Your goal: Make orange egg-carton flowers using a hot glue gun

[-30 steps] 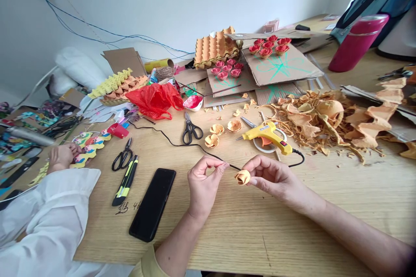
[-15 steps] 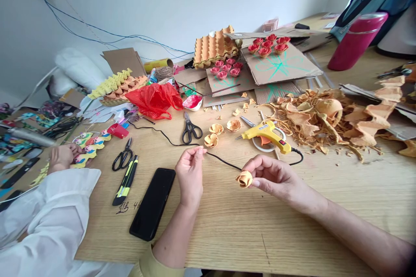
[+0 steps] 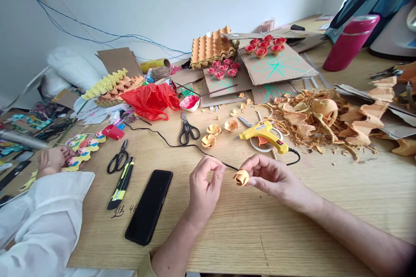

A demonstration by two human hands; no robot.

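Observation:
My right hand (image 3: 271, 177) pinches a small rolled orange paper flower (image 3: 241, 177) just above the wooden table (image 3: 325, 207). My left hand (image 3: 204, 186) sits a little to the left of the flower, thumb and forefinger pressed together in a pinch; what is between them is too small to make out. A black cord (image 3: 182, 145) runs behind both hands to a yellow glue gun (image 3: 264, 134) lying beyond my right hand. Three more orange paper flowers (image 3: 214, 130) rest on the table past my left hand.
A black phone (image 3: 149, 207), a utility knife (image 3: 121, 184) and two pairs of scissors (image 3: 187, 129) lie to the left. Orange carton scraps (image 3: 312, 114) pile at right. Egg trays (image 3: 211, 47), cardboard with red flowers (image 3: 276, 62), a red bag (image 3: 151, 99) and a pink bottle (image 3: 349, 43) stand behind. Another person's hand (image 3: 52, 160) is at far left.
My left hand went out to the left half a second ago and has come back in beside the flower, still pinched. My right hand keeps holding the flower in place.

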